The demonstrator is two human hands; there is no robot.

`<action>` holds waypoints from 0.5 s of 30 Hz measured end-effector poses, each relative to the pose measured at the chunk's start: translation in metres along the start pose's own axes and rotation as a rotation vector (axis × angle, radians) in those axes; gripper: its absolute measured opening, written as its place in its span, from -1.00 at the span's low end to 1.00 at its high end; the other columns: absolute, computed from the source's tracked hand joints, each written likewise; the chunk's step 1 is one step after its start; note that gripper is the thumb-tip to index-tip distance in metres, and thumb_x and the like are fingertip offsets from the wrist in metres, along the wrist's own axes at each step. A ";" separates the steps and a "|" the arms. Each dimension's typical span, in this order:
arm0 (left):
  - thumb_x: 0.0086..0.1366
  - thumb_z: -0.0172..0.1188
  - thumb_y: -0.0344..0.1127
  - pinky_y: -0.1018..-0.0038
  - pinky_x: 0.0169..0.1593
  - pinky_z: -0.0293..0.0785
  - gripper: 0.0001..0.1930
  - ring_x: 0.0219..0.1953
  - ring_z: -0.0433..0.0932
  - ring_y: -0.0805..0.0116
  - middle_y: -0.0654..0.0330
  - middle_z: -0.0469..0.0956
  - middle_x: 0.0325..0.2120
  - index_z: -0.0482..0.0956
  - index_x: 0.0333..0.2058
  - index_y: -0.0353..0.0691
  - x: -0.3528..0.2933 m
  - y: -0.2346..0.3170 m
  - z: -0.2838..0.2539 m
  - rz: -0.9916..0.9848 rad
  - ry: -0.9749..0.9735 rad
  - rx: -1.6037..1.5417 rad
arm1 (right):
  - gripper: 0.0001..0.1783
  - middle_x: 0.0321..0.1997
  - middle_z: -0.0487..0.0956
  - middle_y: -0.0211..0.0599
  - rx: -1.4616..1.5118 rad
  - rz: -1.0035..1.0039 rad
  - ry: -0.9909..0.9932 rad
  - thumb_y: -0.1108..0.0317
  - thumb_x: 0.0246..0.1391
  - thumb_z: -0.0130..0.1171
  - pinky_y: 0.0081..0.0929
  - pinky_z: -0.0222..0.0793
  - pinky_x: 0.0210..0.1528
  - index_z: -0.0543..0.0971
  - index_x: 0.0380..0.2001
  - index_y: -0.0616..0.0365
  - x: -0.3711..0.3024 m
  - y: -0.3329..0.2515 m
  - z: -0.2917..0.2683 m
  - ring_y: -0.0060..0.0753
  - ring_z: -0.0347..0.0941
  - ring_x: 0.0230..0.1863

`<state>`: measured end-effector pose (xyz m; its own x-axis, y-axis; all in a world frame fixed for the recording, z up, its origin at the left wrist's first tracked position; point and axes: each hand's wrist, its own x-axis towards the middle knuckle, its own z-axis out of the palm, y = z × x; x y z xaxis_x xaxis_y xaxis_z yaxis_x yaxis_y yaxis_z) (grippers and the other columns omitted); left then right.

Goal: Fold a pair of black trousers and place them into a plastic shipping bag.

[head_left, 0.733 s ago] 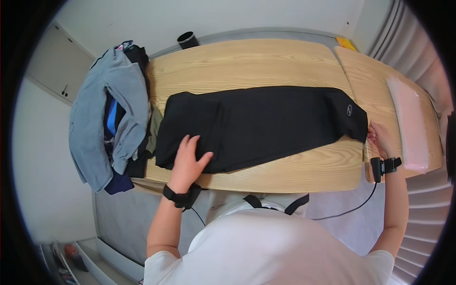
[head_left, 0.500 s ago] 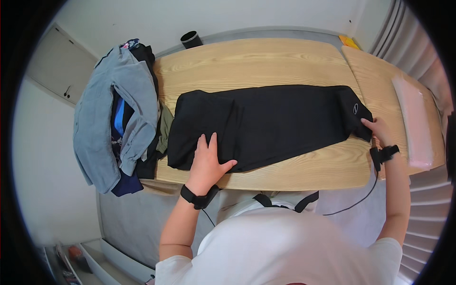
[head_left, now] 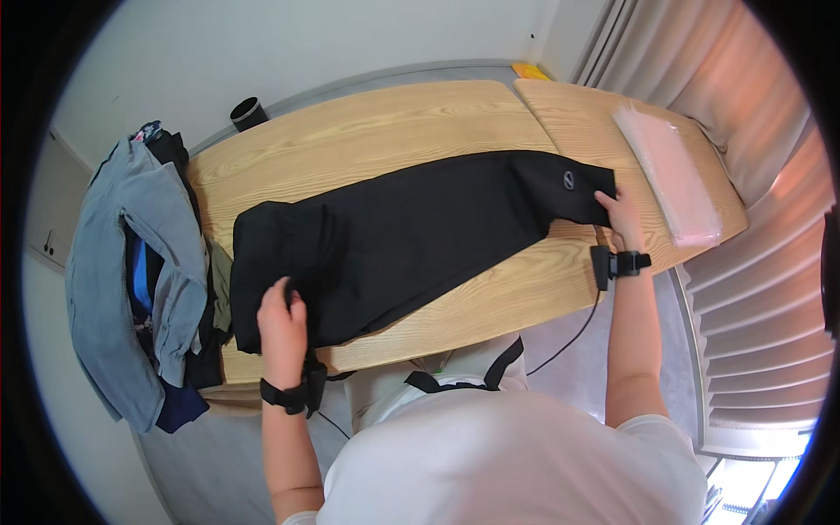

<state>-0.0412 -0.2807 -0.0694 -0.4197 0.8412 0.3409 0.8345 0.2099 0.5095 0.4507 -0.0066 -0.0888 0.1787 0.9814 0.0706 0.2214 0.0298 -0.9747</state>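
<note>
What look like black trousers (head_left: 420, 227) lie folded lengthwise across the table, wide at the left and narrowing to the right. A small light emblem (head_left: 569, 181) shows near the narrow end. My right hand (head_left: 621, 217) grips the corner of that end, thumb on top and the other fingers hidden beneath. Over the front of the wide left part is my left hand (head_left: 284, 337), turned on its side. Its thumb and forefinger are bent with a gap between them, and no gripped fabric can be made out. Each wrist wears a black strapped device with a cable.
A heap of clothes, a grey-blue shirt (head_left: 96, 262) on top, fills the table's left end. Clear plastic bags (head_left: 669, 175) lie on the right table section. Behind the table stands a black bin (head_left: 248, 114). Pale curtains (head_left: 752, 289) hang at the right.
The view has swung right. My left hand has gone from lying spread on the cloth to turned on its side with bent fingers. The narrow end has been straightened outward in my right hand.
</note>
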 end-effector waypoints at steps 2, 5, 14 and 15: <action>0.27 0.07 -0.36 0.21 -0.13 0.43 -0.73 -0.27 0.50 -0.19 -0.24 0.52 -0.37 0.46 -0.22 -0.53 0.006 -0.035 -0.006 -0.013 0.159 -0.035 | -0.68 -0.18 0.57 -0.32 -0.207 -0.145 -0.030 0.44 0.02 0.23 -0.55 0.36 -0.10 0.53 -0.12 0.28 0.008 -0.018 -0.029 -0.49 0.46 -0.19; 0.31 0.09 -0.24 0.30 -0.35 0.28 -0.67 -0.49 0.26 0.31 0.09 0.33 -0.59 0.33 -0.44 -0.47 0.023 -0.035 -0.054 -0.347 0.199 -0.325 | -0.66 -0.38 0.56 -0.41 -0.509 -0.282 0.127 0.34 0.03 0.25 -0.57 0.34 -0.27 0.57 -0.14 0.31 0.033 -0.035 -0.094 -0.56 0.41 -0.36; 0.28 0.10 -0.33 0.41 -0.10 0.51 -0.80 -0.21 0.56 0.29 0.17 0.55 -0.30 0.44 -0.16 -0.24 0.027 -0.139 -0.104 -0.499 0.385 -1.066 | -0.67 -0.30 0.60 -0.29 -0.559 -0.181 0.148 0.35 0.09 0.16 -0.59 0.35 -0.20 0.55 -0.10 0.32 0.107 0.009 -0.207 -0.52 0.46 -0.28; 0.26 0.10 -0.34 0.41 -0.11 0.51 -0.82 -0.21 0.56 0.29 0.18 0.55 -0.30 0.44 -0.18 -0.24 0.027 -0.144 -0.098 -0.537 0.361 -1.073 | -0.66 -0.30 0.59 -0.30 -0.578 -0.118 0.160 0.35 0.10 0.16 -0.60 0.34 -0.21 0.54 -0.09 0.32 0.108 0.013 -0.213 -0.52 0.45 -0.29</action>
<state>-0.2073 -0.3372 -0.0562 -0.8316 0.5554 0.0010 -0.1124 -0.1701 0.9790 0.6773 0.0590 -0.0489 0.2531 0.9357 0.2456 0.7252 -0.0154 -0.6884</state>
